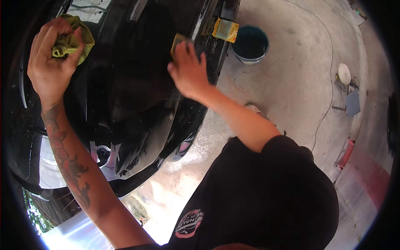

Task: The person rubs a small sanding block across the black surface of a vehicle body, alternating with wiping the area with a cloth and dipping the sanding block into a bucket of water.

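Note:
My left hand point(52, 62) is closed round a bunched yellow-green cloth point(83, 33), held over the left side of the glossy black car body point(141, 71). Toward the right side of that panel, my right hand point(189, 71) is slightly smeared by motion. Its fingers lie on a small yellowish-brown pad point(178, 41) against the black surface, though most of the pad is hidden beneath them. At the car's far right edge rests a yellow package with a pale window point(225, 30).
A bucket of dark water point(250, 61) stands on the concrete floor point(287, 83) beside the car. Farther right, a thin cable point(332, 75) runs along the floor past a small stand with a round pale top point(344, 74). A red object point(346, 153) lies near the right edge.

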The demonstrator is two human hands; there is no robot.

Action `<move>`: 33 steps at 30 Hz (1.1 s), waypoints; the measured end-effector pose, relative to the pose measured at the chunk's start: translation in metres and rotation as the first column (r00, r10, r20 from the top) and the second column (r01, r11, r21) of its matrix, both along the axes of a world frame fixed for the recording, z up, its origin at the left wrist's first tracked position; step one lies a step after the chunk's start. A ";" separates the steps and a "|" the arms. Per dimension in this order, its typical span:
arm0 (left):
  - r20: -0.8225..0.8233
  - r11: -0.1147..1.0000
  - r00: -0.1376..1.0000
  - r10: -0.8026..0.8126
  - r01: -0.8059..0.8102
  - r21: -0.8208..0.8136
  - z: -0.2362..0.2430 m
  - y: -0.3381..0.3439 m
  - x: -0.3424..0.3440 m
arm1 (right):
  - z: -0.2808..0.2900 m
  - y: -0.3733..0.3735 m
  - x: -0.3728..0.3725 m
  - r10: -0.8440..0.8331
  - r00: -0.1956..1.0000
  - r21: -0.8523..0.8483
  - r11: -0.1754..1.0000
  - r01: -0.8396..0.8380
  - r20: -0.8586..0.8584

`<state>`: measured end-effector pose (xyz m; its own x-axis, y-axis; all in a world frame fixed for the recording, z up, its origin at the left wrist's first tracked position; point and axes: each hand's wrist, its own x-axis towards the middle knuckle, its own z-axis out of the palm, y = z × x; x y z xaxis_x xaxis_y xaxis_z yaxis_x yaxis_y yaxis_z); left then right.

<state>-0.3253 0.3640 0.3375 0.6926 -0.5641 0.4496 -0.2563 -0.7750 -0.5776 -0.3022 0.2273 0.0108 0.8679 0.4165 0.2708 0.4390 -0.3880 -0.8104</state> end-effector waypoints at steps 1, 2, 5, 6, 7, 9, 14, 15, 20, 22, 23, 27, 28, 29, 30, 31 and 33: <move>0.006 1.000 1.000 0.016 -0.016 0.001 0.000 0.000 -0.001 | -0.003 -0.002 -0.026 0.060 0.997 0.025 0.998 -0.061 0.046; 0.005 1.000 1.000 0.012 -0.012 0.002 0.000 0.000 0.000 | -0.011 -0.005 -0.047 0.105 0.991 0.028 0.994 -0.107 0.078; 0.001 1.000 1.000 -0.006 0.006 0.002 0.000 0.003 -0.002 | -0.009 -0.005 -0.039 0.159 0.981 0.007 0.987 -0.161 0.110; -0.006 1.000 1.000 0.006 -0.006 -0.011 -0.001 0.002 -0.001 | -0.006 0.000 -0.019 0.094 0.993 0.051 0.994 -0.097 0.071; -0.012 1.000 1.000 0.023 -0.023 -0.020 0.000 0.000 -0.002 | -0.002 0.004 0.001 0.035 0.999 0.095 0.995 -0.038 0.032; -0.001 1.000 1.000 0.000 0.000 -0.013 -0.002 -0.002 0.001 | 0.005 0.004 0.019 -0.006 1.000 0.117 0.993 0.003 0.023; -0.002 1.000 1.000 0.010 -0.010 -0.011 0.002 -0.002 -0.007 | 0.003 0.000 -0.054 0.210 0.976 0.158 0.964 -0.215 0.048; -0.005 1.000 1.000 0.012 -0.012 -0.010 0.001 -0.002 -0.008 | 0.003 -0.005 -0.063 0.271 0.960 0.125 0.952 -0.278 0.070; 0.008 1.000 1.000 -0.021 0.021 -0.008 -0.005 -0.010 0.004 | 0.007 0.009 0.021 -0.015 0.997 0.210 0.978 -0.002 0.078; 0.016 1.000 1.000 -0.018 0.018 -0.003 -0.003 -0.008 0.002 | 0.014 0.011 0.015 0.004 0.998 0.218 0.976 -0.016 0.057; 0.018 1.000 1.000 -0.015 0.015 -0.002 -0.003 -0.008 0.001 | 0.016 0.010 0.011 0.015 0.999 0.221 0.975 -0.023 0.036; 0.006 1.000 1.000 0.004 -0.004 -0.004 -0.003 -0.010 -0.003 | 0.001 -0.001 -0.058 0.237 0.958 0.140 0.956 -0.259 0.162; 0.010 1.000 1.000 0.007 -0.007 -0.009 -0.003 -0.008 -0.006 | 0.007 -0.003 -0.052 0.272 0.954 0.120 0.950 -0.287 0.129; 0.009 1.000 1.000 0.000 0.000 -0.011 -0.004 -0.008 -0.003 | 0.012 0.000 -0.037 0.266 0.955 0.119 0.952 -0.281 0.127; 0.004 1.000 1.000 -0.005 0.005 -0.023 -0.006 -0.008 0.000 | 0.016 0.007 -0.019 0.166 0.979 0.172 0.968 -0.185 0.118; 0.000 0.999 1.000 -0.012 0.012 -0.038 -0.009 -0.006 0.004 | 0.021 0.013 0.003 0.063 0.993 0.219 0.972 -0.085 0.104; -0.018 1.000 1.000 0.017 -0.017 -0.004 0.004 -0.013 -0.002 | 0.046 0.019 0.034 -0.039 0.994 0.276 0.961 0.009 0.105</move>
